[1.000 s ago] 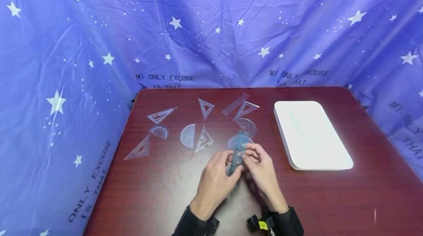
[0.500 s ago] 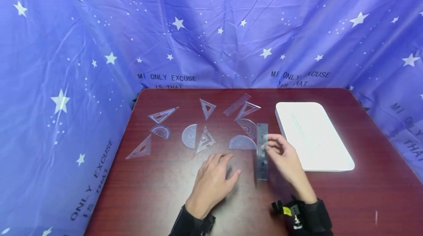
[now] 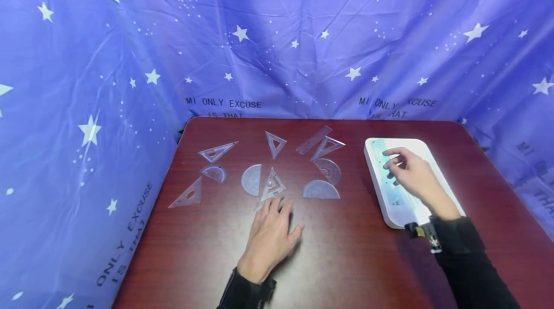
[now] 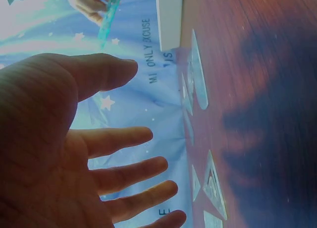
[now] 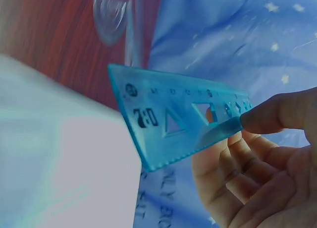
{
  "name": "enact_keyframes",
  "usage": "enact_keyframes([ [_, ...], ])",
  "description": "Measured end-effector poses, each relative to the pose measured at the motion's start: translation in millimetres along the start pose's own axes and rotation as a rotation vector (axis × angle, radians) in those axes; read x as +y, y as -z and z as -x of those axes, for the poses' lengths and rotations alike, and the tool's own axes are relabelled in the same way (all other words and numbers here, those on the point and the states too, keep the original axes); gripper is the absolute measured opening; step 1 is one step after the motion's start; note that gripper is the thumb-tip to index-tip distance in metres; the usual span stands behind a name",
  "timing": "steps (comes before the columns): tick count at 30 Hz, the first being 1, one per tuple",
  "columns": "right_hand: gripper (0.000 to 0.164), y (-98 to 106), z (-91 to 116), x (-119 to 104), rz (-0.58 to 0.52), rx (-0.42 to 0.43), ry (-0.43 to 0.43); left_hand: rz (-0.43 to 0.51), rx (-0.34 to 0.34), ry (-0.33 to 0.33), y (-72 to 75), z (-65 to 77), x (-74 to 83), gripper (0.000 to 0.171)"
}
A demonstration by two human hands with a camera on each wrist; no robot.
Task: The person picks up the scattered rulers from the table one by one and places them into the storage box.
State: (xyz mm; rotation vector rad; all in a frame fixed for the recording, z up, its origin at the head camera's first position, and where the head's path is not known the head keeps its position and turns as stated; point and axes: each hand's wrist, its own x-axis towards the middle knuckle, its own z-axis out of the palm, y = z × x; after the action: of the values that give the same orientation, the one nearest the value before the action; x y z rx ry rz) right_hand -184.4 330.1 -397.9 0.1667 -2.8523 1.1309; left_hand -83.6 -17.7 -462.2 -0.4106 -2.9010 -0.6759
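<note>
A translucent blue-green ruler point(image 5: 156, 148) with cut-out shapes is pinched between the thumb and fingers of my right hand point(image 3: 413, 179). In the head view the ruler point(image 3: 395, 196) is over the left part of a white box-like slab point(image 3: 417, 144); the right wrist view shows it tilted in the air. My left hand point(image 3: 268, 237) is over the table with its fingers spread and holds nothing. Just beyond its fingertips lies a clear set square point(image 3: 268, 192). The left wrist view shows the same hand point(image 4: 49, 119) with an uncurled thumb and fingers.
Clear protractors point(image 3: 251, 181) and set squares point(image 3: 195, 193) lie scattered across the left and middle of the brown table point(image 3: 207, 251). A clear straight ruler point(image 3: 313, 140) lies near the back. A blue star-patterned curtain point(image 3: 277, 49) hangs behind.
Both hands were at the ruler earlier. My left hand has let go and shifted slightly left. My right hand has carried the ruler rightward, over the white slab.
</note>
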Motion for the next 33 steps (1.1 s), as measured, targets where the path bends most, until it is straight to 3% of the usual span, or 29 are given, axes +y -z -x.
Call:
enact_keyframes([
  [4,0.039,13.9,-25.0,24.5,0.047,-0.061,-0.065,0.013,0.012,0.013,0.9,-3.4,-5.1,0.063],
  [9,0.046,27.6,-50.0,61.4,0.094,-0.146,-0.207,0.044,0.017,0.028,2.6,-6.3,-10.9,0.064],
  [17,0.046,39.4,-69.6,110.5,0.159,-0.281,-0.318,0.060,0.020,0.043,3.5,-7.0,-14.4,0.063],
  [25,0.039,36.9,-72.8,127.6,0.319,-0.282,-0.313,0.077,0.022,0.034,3.6,-6.6,-11.6,0.064],
  [29,0.043,34.6,-68.0,128.1,0.419,-0.242,-0.322,0.084,0.023,0.037,4.2,-6.7,-10.7,0.064],
  [33,0.050,35.3,-63.4,123.5,0.438,-0.243,-0.337,0.087,0.020,0.040,4.9,-7.9,-11.4,0.063],
])
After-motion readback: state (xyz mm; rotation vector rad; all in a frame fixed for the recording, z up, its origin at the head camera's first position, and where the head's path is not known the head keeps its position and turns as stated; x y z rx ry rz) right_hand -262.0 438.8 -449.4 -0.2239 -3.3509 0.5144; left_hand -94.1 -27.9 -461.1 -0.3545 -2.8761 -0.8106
